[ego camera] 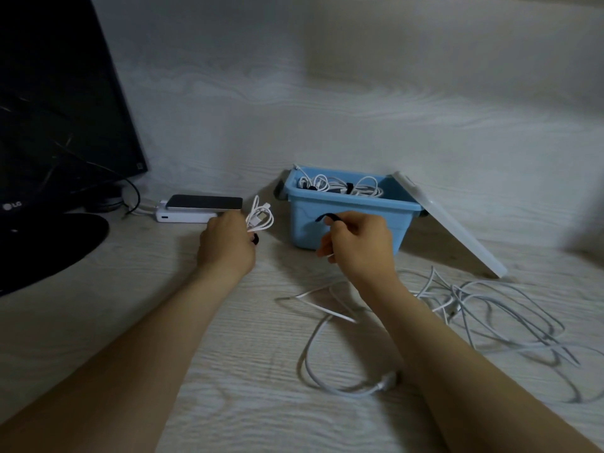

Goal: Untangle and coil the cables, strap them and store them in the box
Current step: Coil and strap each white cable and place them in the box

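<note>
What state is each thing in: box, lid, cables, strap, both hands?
Box, open, coiled cables inside.
Lid, off, leaning on the box.
Small cable, coiled, gripped by left hand.
Strap, pinched by right hand.
Loose cables, tangled on the table.
Monitor, dark.

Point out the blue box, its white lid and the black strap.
blue box (299,227): head view, front wall, left part.
white lid (455,230): head view, middle of its leaning face.
black strap (327,217): head view, its dark exposed end.
</note>
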Available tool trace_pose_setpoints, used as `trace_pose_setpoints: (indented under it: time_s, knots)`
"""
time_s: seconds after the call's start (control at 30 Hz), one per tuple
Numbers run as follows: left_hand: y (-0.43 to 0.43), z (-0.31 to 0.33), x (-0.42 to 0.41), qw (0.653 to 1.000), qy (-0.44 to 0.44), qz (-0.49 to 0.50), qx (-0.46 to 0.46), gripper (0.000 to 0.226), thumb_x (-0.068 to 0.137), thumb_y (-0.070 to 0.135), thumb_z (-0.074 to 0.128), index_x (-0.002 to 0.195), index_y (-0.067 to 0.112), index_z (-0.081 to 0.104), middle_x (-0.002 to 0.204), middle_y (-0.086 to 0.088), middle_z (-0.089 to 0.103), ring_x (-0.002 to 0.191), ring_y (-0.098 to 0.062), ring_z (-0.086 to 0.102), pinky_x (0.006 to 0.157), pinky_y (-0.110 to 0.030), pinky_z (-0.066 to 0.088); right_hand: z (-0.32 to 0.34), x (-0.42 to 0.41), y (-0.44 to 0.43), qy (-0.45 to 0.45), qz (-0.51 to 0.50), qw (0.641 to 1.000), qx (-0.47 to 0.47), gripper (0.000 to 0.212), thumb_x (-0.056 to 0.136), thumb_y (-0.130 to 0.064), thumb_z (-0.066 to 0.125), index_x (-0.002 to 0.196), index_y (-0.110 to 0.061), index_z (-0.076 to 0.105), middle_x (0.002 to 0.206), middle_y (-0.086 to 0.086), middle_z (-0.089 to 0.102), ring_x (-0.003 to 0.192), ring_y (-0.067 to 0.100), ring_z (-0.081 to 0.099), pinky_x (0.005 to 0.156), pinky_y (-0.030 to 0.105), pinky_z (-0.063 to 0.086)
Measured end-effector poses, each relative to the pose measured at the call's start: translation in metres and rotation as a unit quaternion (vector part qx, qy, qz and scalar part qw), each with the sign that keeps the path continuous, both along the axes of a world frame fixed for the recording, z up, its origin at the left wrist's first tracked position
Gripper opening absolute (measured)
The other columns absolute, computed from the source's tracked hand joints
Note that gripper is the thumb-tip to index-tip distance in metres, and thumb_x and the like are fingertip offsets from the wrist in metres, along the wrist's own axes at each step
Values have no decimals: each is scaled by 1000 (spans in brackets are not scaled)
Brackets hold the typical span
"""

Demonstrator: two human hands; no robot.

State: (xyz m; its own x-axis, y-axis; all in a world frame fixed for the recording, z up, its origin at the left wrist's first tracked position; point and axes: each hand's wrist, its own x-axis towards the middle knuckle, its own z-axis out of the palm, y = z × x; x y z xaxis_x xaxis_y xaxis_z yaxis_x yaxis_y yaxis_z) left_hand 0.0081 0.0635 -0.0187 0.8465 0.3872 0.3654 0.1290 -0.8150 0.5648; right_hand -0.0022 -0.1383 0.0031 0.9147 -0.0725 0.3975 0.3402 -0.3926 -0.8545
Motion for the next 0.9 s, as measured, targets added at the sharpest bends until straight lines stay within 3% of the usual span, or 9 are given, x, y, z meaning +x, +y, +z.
trace_pose_setpoints:
  time_s: [0.17, 0.23, 0.33, 0.4, 0.5, 0.6, 0.7, 0.8, 0.9]
  knots:
    - [-4, 4, -2, 995, -82, -40, 49, 15, 96, 18, 74, 87, 7, 68, 97, -17, 65, 95, -35, 61, 73, -36, 39, 2, 2, 6, 5, 13, 1000, -24, 29, 100, -33, 47, 86, -21, 70, 73, -1, 68, 82, 34, 69, 83, 59, 56]
    - [-9, 10, -4, 984, -155, -84, 26, 14, 97, 15, 72, 85, 9, 67, 87, -14, 68, 80, -27, 63, 70, -30, 39, 0, 2, 8, -10, 25, 999, -22, 34, 104, -39, 44, 85, -24, 68, 62, -10, 60, 75, 32, 69, 78, 57, 57]
    - [-25, 19, -12, 966, -199, -158, -48, 13, 103, 13, 64, 93, 22, 62, 76, 7, 70, 52, -4, 64, 55, -13, 48, -1, 1, 8, -50, 29, 998, 17, 30, 111, -26, 43, 92, -22, 66, 55, -7, 62, 57, 21, 69, 68, 51, 60]
    - [-37, 23, -18, 952, -186, -214, -118, 16, 105, 12, 60, 103, 27, 59, 84, 6, 74, 47, -10, 67, 46, -26, 56, -1, 2, 9, -85, 24, 996, 24, 30, 111, -20, 45, 93, -29, 67, 64, 0, 71, 61, 19, 72, 69, 52, 61]
    - [-47, 26, -23, 952, -149, -242, -110, 10, 106, 18, 60, 96, 20, 56, 75, 2, 73, 38, -14, 61, 38, -24, 48, -1, 2, 8, -109, 19, 992, 52, 25, 108, -18, 54, 99, -27, 75, 77, -1, 77, 67, 18, 75, 70, 51, 62]
    - [-50, 25, -22, 955, -128, -242, -115, 30, 105, 25, 62, 79, 16, 49, 57, 0, 61, 37, -8, 54, 41, -21, 42, 3, -2, 8, -67, 29, 981, 182, 16, 102, -8, 64, 107, -9, 79, 85, 5, 79, 74, 18, 77, 68, 32, 59]
    - [-51, 25, -22, 959, -123, -242, -77, 38, 101, 27, 60, 69, 13, 44, 57, 3, 47, 52, -8, 44, 52, -27, 36, 9, -8, 7, -26, 36, 960, 277, 19, 93, 1, 72, 110, -6, 78, 91, 9, 81, 85, 23, 79, 68, 24, 58]
    - [-48, 29, -20, 950, -51, -249, -183, 32, 93, 33, 49, 69, 13, 51, 64, 3, 47, 62, -15, 42, 65, -41, 33, 8, -8, 8, -1, 48, 950, 309, 29, 92, -2, 76, 119, -11, 74, 88, 6, 81, 88, 19, 79, 81, 29, 61]
    - [-43, 29, -9, 920, -14, -260, -292, 28, 76, 49, 39, 58, 31, 51, 53, 10, 42, 55, -18, 33, 59, -41, 26, 7, -8, 10, -21, 37, 949, 311, 18, 92, -4, 77, 107, -11, 76, 88, 3, 81, 87, 14, 78, 87, 30, 61]
